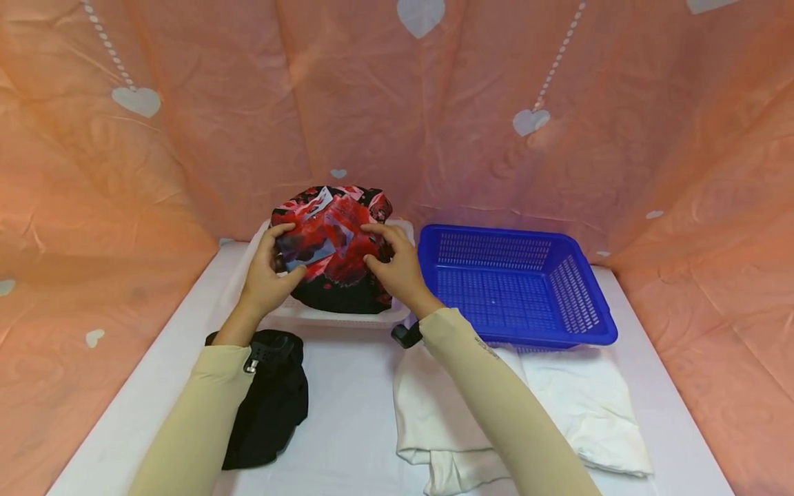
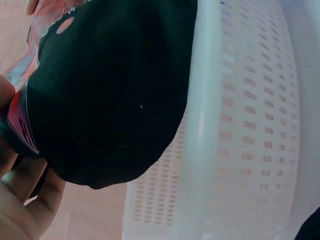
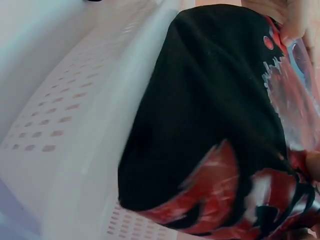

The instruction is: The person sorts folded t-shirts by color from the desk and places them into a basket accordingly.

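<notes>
A folded black garment with a red, pink and grey print [image 1: 335,241] is held over the white plastic basket [image 1: 347,321] in the head view. On its left side my left hand [image 1: 267,279] grips the edge, thumb on the front and fingers bent around behind. The right side is pinched by my right hand [image 1: 400,272]. From the left wrist, the garment's plain black underside [image 2: 115,90] hangs beside the basket's pale rim [image 2: 200,125]. The right wrist view shows the black cloth [image 3: 215,95] close to that rim, with red print below. Whether the garment touches the basket floor is hidden.
A blue slotted basket [image 1: 509,289] stands right of the white one. Folded black cloth [image 1: 273,413] lies front left, under my left forearm. Two white folded garments [image 1: 446,413] lie front right, partly behind my right sleeve. Orange curtain [image 1: 397,124] surrounds the white table.
</notes>
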A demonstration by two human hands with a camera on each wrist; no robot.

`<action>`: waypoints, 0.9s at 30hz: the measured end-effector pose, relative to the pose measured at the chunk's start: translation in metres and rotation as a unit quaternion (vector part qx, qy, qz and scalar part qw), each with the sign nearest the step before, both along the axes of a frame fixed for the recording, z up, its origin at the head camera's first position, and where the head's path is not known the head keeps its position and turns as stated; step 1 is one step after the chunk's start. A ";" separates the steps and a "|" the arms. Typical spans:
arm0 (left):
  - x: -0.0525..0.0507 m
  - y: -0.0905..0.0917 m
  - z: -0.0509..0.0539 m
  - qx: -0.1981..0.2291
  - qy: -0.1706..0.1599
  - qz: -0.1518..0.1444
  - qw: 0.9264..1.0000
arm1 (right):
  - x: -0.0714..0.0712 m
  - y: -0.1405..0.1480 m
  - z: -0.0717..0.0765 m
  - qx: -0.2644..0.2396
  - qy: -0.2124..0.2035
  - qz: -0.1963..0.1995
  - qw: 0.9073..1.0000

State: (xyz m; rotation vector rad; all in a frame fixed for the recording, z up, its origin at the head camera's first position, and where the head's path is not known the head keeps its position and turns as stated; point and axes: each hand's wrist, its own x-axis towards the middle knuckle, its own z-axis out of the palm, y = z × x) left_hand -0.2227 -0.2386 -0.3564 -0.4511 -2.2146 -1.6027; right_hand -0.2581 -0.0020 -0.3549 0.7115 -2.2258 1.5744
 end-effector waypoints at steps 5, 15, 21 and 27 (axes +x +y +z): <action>0.004 0.002 0.011 -0.009 0.004 0.012 1.000 | -0.006 -0.007 -0.003 -0.001 0.008 0.000 1.000; -0.012 -0.013 -0.028 -0.048 -0.050 0.023 0.997 | -0.012 -0.017 -0.032 0.008 -0.050 -0.005 0.999; -0.021 -0.018 -0.044 -0.087 -0.081 0.025 0.993 | -0.018 -0.022 -0.042 0.057 -0.104 -0.025 0.993; -0.027 -0.020 -0.047 -0.169 -0.140 0.037 0.975 | -0.023 -0.026 -0.049 0.090 -0.150 -0.034 0.984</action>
